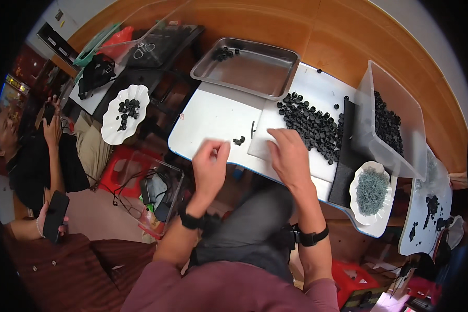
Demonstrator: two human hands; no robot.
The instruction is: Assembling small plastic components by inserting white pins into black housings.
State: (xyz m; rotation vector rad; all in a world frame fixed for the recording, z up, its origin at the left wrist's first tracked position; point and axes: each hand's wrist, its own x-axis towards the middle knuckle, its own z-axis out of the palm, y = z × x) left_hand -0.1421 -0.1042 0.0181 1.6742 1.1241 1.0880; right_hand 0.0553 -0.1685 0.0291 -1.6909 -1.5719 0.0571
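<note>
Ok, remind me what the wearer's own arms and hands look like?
The left hand and right hand are gloveless. A left black band and a right black band circle the arms above the hands. The maroon sleeves are short.

From my remote seat I can read no words or numbers. Well beyond the left hand point(210, 164), up and to its left, I make out white heart-shaped outlines point(144, 50) on a dark surface. Also up and left of that hand, but nearer, a small reddish mark point(182, 116) sits on the white tabletop point(213, 112), too tiny for me to decipher.
</note>
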